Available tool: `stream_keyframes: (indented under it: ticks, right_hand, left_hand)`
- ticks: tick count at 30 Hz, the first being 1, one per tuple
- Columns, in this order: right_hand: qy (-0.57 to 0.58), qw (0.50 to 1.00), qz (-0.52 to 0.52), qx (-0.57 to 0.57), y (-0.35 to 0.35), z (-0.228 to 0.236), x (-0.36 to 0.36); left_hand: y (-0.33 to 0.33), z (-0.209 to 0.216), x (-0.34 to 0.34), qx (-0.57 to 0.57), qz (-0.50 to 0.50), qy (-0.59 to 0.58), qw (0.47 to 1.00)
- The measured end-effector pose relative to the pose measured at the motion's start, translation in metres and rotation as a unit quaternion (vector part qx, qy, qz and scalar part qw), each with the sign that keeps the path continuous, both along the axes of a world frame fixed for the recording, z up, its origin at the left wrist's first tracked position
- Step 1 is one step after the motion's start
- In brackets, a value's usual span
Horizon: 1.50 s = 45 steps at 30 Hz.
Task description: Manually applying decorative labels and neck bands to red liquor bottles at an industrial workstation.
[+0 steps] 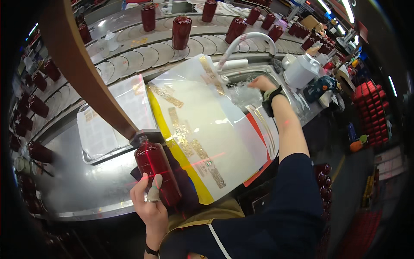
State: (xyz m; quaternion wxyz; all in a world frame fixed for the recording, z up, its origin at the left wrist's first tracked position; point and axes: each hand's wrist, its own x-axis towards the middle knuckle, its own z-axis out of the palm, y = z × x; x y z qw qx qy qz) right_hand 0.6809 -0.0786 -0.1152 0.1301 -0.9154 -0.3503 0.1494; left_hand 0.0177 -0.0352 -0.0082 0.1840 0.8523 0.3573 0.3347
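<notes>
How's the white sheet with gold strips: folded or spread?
Spread: the white sheet lies broadly open right of the red bottle, several gold strips showing.

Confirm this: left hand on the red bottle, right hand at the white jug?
The right hand is wrong: the head view shows it at the sink. The left hand is on the red bottle, as you said.
</notes>
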Motion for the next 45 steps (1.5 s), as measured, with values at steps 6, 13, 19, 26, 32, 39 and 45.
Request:
stream_keyframes:
  ticks: [6,13,19,26,32,39,45]
  right_hand:
    - [-0.051,0.989,-0.068,-0.12,-0.086,0.062,0.037]
    - [-0.055,0.978,-0.086,-0.18,-0.113,0.007,-0.003]
    - [-0.045,0.976,-0.039,-0.211,-0.108,-0.036,0.006]
    - [-0.1,0.968,-0.143,-0.18,-0.074,0.026,-0.03]
    - [-0.169,0.98,0.104,0.013,-0.057,0.036,-0.044]
    - [-0.035,0.982,0.163,-0.084,-0.032,-0.001,-0.035]
    - [-0.101,0.966,0.216,-0.1,-0.007,-0.002,-0.033]
  left_hand:
    - [0.003,0.001,-0.003,0.019,-0.012,0.032,0.999]
    - [0.004,0.003,-0.004,0.019,-0.012,0.035,0.999]
    - [0.004,0.005,-0.004,0.024,-0.017,0.033,0.999]
    - [0.002,0.006,-0.002,0.033,-0.013,0.05,0.998]
    - [0.002,0.005,-0.003,0.036,-0.006,0.049,0.998]
    - [0.004,0.004,-0.002,0.033,-0.009,0.043,0.999]
    - [0.007,0.007,-0.003,0.058,-0.033,0.035,0.997]
